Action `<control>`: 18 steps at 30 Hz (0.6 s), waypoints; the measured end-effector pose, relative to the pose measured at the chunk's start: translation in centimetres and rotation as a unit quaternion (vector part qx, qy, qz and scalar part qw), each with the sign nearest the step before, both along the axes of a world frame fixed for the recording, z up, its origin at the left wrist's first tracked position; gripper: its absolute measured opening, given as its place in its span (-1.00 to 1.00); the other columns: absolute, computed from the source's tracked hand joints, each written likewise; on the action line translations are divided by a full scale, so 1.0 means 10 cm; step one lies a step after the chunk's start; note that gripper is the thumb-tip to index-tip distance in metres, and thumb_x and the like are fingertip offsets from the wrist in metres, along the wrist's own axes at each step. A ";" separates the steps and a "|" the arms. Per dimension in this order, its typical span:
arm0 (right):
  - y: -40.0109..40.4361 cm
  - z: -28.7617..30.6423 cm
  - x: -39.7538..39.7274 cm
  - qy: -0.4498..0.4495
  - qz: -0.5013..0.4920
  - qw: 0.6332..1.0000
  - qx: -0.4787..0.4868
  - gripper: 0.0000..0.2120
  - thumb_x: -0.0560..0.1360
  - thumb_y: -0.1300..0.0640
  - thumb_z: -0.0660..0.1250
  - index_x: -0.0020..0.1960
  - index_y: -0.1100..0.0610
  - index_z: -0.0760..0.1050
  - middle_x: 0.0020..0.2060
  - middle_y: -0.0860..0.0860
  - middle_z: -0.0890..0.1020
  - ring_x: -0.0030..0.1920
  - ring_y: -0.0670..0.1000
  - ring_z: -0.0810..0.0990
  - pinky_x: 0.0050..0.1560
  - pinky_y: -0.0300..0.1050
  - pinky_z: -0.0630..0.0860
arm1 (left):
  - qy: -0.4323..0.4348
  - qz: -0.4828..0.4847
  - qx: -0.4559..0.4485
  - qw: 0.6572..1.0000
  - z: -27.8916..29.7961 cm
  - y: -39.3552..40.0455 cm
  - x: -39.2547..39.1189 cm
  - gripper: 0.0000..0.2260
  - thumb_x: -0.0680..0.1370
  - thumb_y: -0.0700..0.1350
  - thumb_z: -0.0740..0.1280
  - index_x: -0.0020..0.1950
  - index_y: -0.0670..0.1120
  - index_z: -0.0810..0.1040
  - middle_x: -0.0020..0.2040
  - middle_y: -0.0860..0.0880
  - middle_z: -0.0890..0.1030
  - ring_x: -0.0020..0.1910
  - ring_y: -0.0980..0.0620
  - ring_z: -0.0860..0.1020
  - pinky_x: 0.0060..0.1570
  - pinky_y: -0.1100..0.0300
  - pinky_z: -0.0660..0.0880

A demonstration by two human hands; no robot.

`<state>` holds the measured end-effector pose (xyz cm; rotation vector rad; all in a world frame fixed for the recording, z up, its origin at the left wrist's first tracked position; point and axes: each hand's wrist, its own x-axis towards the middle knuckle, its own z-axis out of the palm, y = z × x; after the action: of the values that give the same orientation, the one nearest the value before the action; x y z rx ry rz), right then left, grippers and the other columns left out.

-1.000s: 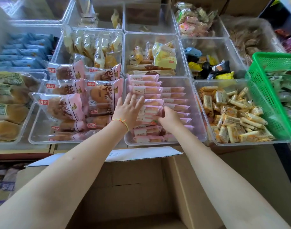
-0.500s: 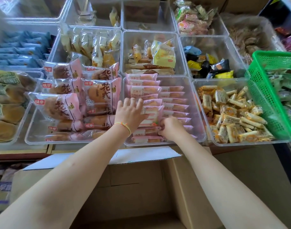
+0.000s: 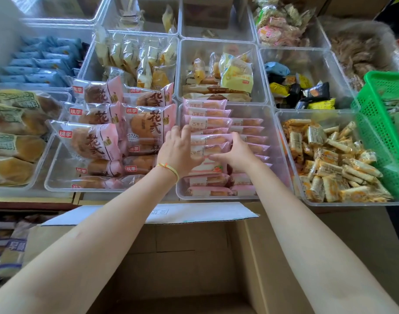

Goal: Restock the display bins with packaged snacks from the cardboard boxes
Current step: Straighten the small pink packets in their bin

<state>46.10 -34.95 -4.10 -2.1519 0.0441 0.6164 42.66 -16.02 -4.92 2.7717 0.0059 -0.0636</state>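
Observation:
A clear display bin (image 3: 283,168) in the front row holds two columns of pink snack packs (image 3: 207,114). My left hand (image 3: 177,152) curls round the left ends of a few packs in the left column. From the other side, my right hand (image 3: 238,152) pinches the same packs, thumb beneath and fingers on top. The gripped packs (image 3: 208,143) are tilted up between my hands. An open cardboard box (image 3: 189,257) stands below the bins, under my forearms; its inside looks brown and bare where it shows.
Left of this bin, a clear bin of large pink bread packs (image 3: 92,141). To its right, a bin of small orange-wrapped bars (image 3: 330,159) and a green basket (image 3: 384,132). Further bins fill the rows behind. A white box flap (image 3: 194,214) lies at the shelf edge.
My hands went from lying on the lower packs of the left column to closing on a few of them from both sides. Those packs have tilted up.

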 end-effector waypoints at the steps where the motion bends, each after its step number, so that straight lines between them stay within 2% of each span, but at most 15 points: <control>1: 0.01 -0.02 0.00 0.000 -0.013 1.000 0.015 -0.28 0.40 0.03 0.58 0.43 0.05 0.28 0.06 -0.13 0.48 0.08 -0.08 0.50 -0.15 -0.29 0.35 | 0.006 0.024 -0.039 0.999 0.00 0.00 0.01 -0.15 0.40 0.20 0.48 0.51 -0.14 0.18 0.30 -0.20 0.39 0.30 -0.19 0.37 0.32 -0.01 0.38; 4: 0.01 -0.10 -0.03 0.010 -0.020 0.999 0.033 -0.28 0.38 0.08 0.59 0.43 0.03 0.30 0.03 -0.14 0.45 0.02 -0.14 0.47 -0.16 -0.36 0.37 | 0.029 0.072 -0.111 0.991 0.01 0.01 0.07 -0.12 0.39 0.14 0.51 0.54 -0.15 0.14 0.29 -0.19 0.45 0.28 -0.18 0.40 0.33 -0.01 0.37; 5: 0.01 -0.11 -0.05 0.010 -0.015 0.999 0.034 -0.25 0.36 0.08 0.61 0.43 0.02 0.31 0.06 -0.11 0.46 0.06 -0.09 0.49 -0.09 -0.31 0.44 | 0.036 0.075 -0.128 0.988 0.02 0.02 0.09 -0.13 0.40 0.10 0.51 0.55 -0.13 0.14 0.31 -0.16 0.46 0.30 -0.17 0.40 0.34 0.01 0.36; 7: 0.01 -0.16 -0.06 -0.004 -0.002 1.000 0.024 -0.21 0.30 0.05 0.64 0.43 -0.01 0.34 0.14 -0.04 0.48 0.15 0.00 0.52 0.13 -0.06 0.56 | 0.040 0.056 -0.153 0.986 0.03 0.01 0.09 -0.16 0.42 0.02 0.50 0.57 -0.08 0.13 0.34 -0.13 0.45 0.32 -0.13 0.39 0.36 0.04 0.34; 8: 0.00 -0.17 -0.07 -0.013 0.000 1.000 0.019 -0.22 0.28 0.05 0.64 0.40 -0.03 0.35 0.19 -0.03 0.49 0.17 0.01 0.53 0.18 0.01 0.56 | 0.038 0.045 -0.166 0.984 0.04 0.00 0.08 -0.17 0.43 -0.01 0.50 0.58 -0.05 0.12 0.35 -0.13 0.44 0.32 -0.11 0.40 0.35 0.06 0.35; 10: 0.00 -0.18 -0.08 -0.034 0.002 0.999 0.020 -0.31 0.30 0.11 0.62 0.32 -0.06 0.35 0.27 -0.07 0.51 0.18 -0.02 0.54 0.18 0.03 0.57 | 0.029 0.039 -0.190 0.981 0.06 -0.02 0.02 -0.19 0.44 -0.07 0.49 0.58 -0.01 0.12 0.35 -0.11 0.40 0.25 -0.06 0.45 0.27 0.11 0.40; 12: 0.01 -0.16 -0.13 -0.042 -0.009 0.998 0.040 -0.41 0.36 0.20 0.58 0.23 -0.07 0.33 0.26 -0.09 0.57 0.12 -0.05 0.59 0.06 0.00 0.61 | 0.004 0.031 -0.204 0.978 0.09 -0.03 -0.03 -0.23 0.45 -0.12 0.48 0.56 0.00 0.16 0.33 -0.10 0.38 0.15 -0.03 0.48 0.17 0.14 0.46; 14: -0.01 -0.16 -0.15 -0.058 -0.030 0.997 0.051 -0.48 0.39 0.24 0.56 0.17 -0.01 0.34 0.08 -0.10 0.63 0.02 -0.08 0.62 -0.11 -0.15 0.60 | -0.036 0.011 -0.219 0.975 0.13 -0.02 -0.05 -0.28 0.44 -0.18 0.48 0.53 -0.01 0.22 0.31 -0.11 0.39 0.12 -0.01 0.47 0.14 0.13 0.49; 16: -0.03 -0.12 -0.13 -0.081 -0.055 0.993 0.072 -0.50 0.41 0.28 0.53 0.19 0.04 0.34 -0.03 -0.13 0.61 -0.06 -0.16 0.62 -0.22 -0.33 0.50 | -0.070 0.001 -0.234 0.970 0.17 0.00 -0.02 -0.31 0.43 -0.22 0.48 0.51 -0.04 0.28 0.30 -0.12 0.40 0.08 0.00 0.45 0.13 0.15 0.48; 18: -0.05 -0.08 -0.07 -0.096 -0.060 0.990 0.086 -0.44 0.42 0.30 0.52 0.28 0.04 0.31 0.00 -0.15 0.58 -0.08 -0.29 0.60 -0.23 -0.42 0.47 | -0.078 0.015 -0.230 0.970 0.19 0.00 0.04 -0.32 0.43 -0.26 0.45 0.51 -0.04 0.30 0.26 -0.13 0.40 -0.01 0.01 0.44 0.10 0.16 0.48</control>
<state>45.44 -35.41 -4.94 -2.0150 0.0157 0.3285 43.04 -16.01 -3.03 2.3037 -0.0074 0.1445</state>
